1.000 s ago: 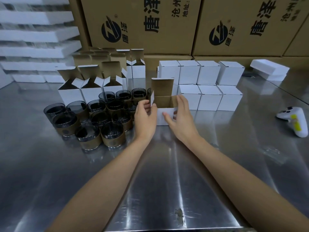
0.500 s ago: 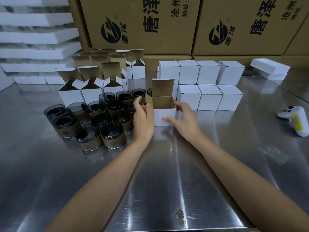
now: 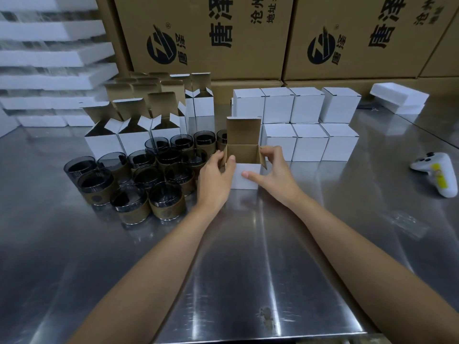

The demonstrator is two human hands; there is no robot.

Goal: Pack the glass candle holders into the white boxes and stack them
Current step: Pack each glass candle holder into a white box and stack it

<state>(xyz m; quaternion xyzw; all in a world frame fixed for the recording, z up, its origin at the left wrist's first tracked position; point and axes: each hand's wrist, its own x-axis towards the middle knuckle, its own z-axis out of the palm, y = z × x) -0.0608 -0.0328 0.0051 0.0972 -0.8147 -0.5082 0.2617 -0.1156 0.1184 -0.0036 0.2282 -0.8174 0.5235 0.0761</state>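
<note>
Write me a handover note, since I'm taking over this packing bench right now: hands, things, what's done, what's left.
Hands: left hand grips the left side flap of the open box; right hand pinches its right flap, thumb on the white front.
The box stands on the steel table, lid flap upright; its inside is not visible.
The glass candle holders stand clustered left of it, with open-topped boxes behind them.
Done: closed boxes grouped behind and right.
Left: fold flaps, shut lid, stack; pack the remaining holders.
</note>
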